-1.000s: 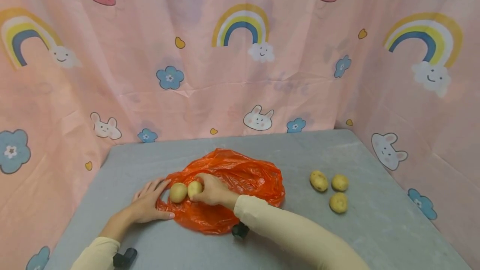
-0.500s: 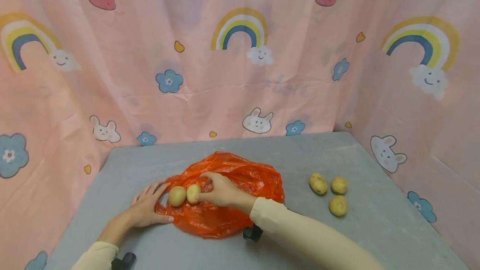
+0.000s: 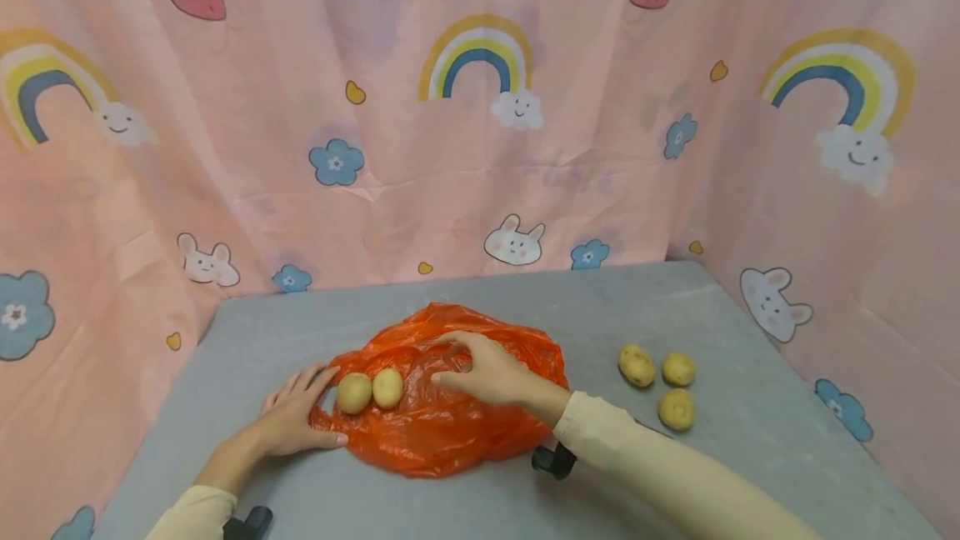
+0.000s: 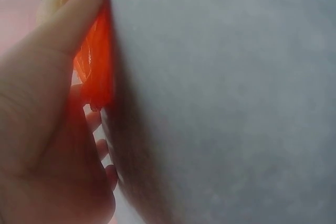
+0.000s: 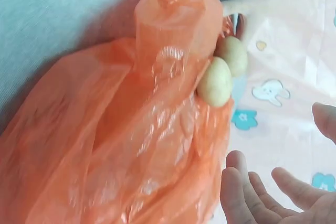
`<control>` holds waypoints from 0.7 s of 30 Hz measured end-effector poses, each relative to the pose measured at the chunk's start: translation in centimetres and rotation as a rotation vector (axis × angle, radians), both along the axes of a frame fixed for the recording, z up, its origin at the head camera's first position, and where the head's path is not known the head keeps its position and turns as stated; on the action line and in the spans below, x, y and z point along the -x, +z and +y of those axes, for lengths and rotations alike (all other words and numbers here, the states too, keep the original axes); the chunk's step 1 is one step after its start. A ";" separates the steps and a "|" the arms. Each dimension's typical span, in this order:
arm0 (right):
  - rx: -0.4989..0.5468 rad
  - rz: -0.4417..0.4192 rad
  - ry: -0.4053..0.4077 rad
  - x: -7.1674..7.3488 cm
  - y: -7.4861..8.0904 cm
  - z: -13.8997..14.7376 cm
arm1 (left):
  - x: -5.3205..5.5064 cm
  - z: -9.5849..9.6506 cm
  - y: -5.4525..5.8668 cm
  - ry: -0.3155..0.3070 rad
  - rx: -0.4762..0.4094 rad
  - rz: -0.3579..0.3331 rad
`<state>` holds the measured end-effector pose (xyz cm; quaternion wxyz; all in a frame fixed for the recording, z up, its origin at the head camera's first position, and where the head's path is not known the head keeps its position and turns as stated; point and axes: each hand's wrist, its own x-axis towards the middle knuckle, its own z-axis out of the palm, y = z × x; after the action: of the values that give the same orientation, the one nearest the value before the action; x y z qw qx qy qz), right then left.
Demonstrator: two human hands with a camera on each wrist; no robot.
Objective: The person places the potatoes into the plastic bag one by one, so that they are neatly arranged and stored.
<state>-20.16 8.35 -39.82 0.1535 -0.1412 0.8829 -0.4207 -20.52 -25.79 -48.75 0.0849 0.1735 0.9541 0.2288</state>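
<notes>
2 potatoes (image 3: 387, 388) on an orange bag (image 3: 431, 440), grey table (image 3: 757, 457) before pink curtain (image 3: 420, 215), left hand (image 3: 291, 418) and right hand (image 3: 487, 372) spread.

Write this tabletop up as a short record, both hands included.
Middle: crumpled orange-red plastic bag on a flat grey table
Bag's left end: two round tan potatoes, side by side
Left hand: touches the bag's left edge, fingers spread
Right hand: above the bag, holding nothing
Right side: three yellow oval potatoes
Behind: pink printed cloth
</notes>
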 end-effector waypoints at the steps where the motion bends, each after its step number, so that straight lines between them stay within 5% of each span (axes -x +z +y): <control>1: 0.003 0.009 0.004 0.0 0.1 0.4 | 0.0 0.1 0.1 0.000 -0.001 0.002; 21: 0.094 0.139 0.041 0.1 1.5 7.7 | 0.6 -0.4 -1.3 0.034 -0.001 -0.018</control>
<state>-20.24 16.03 -38.35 0.0934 -0.1950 0.8677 -0.4475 -21.13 -26.21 -50.07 0.0895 0.1553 0.9560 0.2323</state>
